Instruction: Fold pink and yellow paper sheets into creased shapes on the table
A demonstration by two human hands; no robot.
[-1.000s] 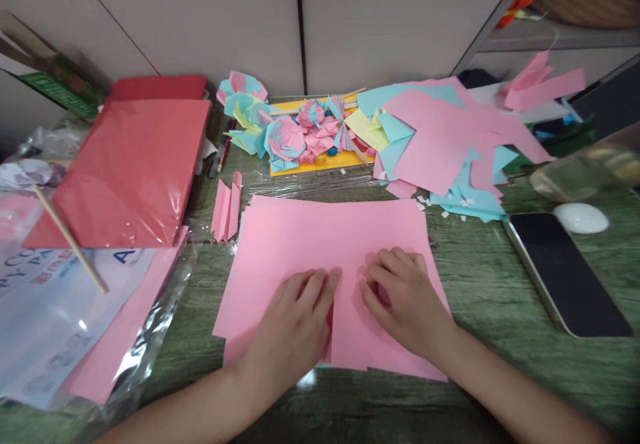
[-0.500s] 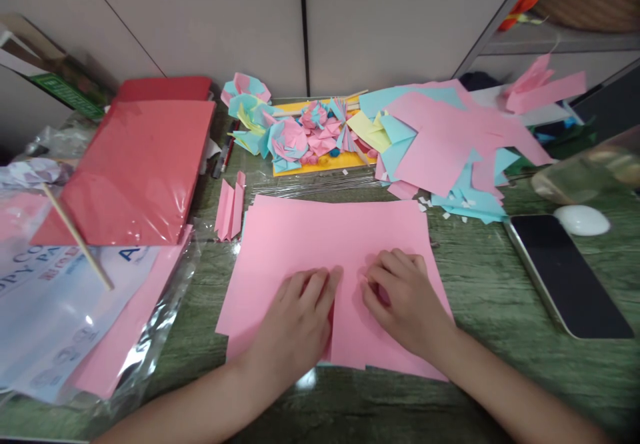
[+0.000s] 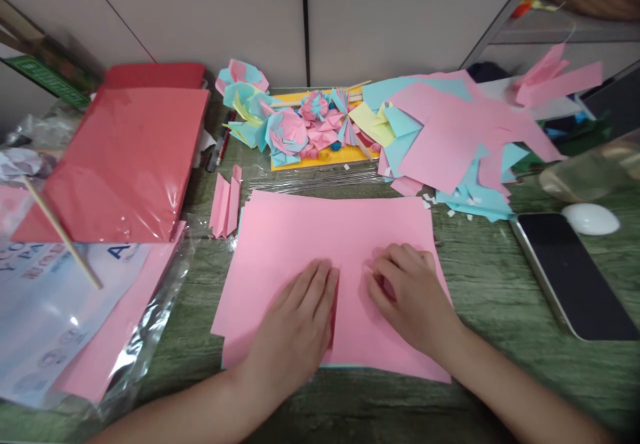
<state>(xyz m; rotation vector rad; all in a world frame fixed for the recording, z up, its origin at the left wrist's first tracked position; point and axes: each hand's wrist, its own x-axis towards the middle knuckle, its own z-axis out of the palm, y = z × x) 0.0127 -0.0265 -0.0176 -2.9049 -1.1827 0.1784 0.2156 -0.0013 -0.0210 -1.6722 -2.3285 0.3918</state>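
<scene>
Resting left hand point(image 3: 300, 314) flat on pink sheets point(image 3: 290, 231), stacked on green table point(image 3: 483, 277); holding right hand point(image 3: 413, 297) curled on same stack, apart from left, cannot tell if pinching. Judging done: paper flowers point(image 3: 287, 132) behind, pleated pink paper point(image 3: 226, 204) beside stack; judging unworked: most sheets.

The left hand point(image 3: 297, 321) hides its own thumb and part of the pink rectangular paper sheet point(image 3: 290, 231) beneath — whatever the right hand's point(image 3: 415, 297) curled fingertips pinch is indistinct. The view's edges crop the white-and-blue printed plastic packet point(image 3: 55, 324) left of the hands — and, rightward, the transparent cylindrical container point(image 3: 580, 174).
</scene>
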